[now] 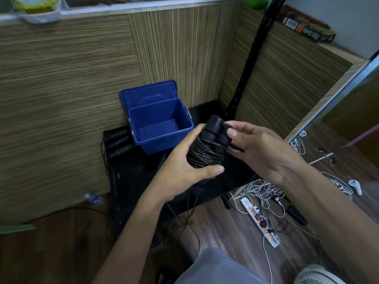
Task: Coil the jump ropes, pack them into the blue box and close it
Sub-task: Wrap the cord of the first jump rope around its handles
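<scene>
The left hand (pixel 192 160) is gripping the black jump rope bundle (pixel 207 148), thin cord wrapped round its chunky handles, near the open blue plastic box (pixel 160 124). The right hand (pixel 256 146) is pinching the handle tops. That springy cord probably wants a firm squeeze around the coils.

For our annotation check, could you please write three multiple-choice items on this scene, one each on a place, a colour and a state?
1. Where do the black jump-rope handles with green stripes lie?
A. inside the box
B. left of the box
C. on the wooden ledge

2. What colour is the open plastic storage box?
A. red
B. white
C. blue

3. What state is the dark jump rope in the left hand and right hand?
A. wound round its black handles
B. stretched straight
C. lying in the box

Answers: 1 B, they rest on the black mat beside its left wall. 2 C, walls and raised lid are blue. 3 A, coils wrap the handles.
</scene>
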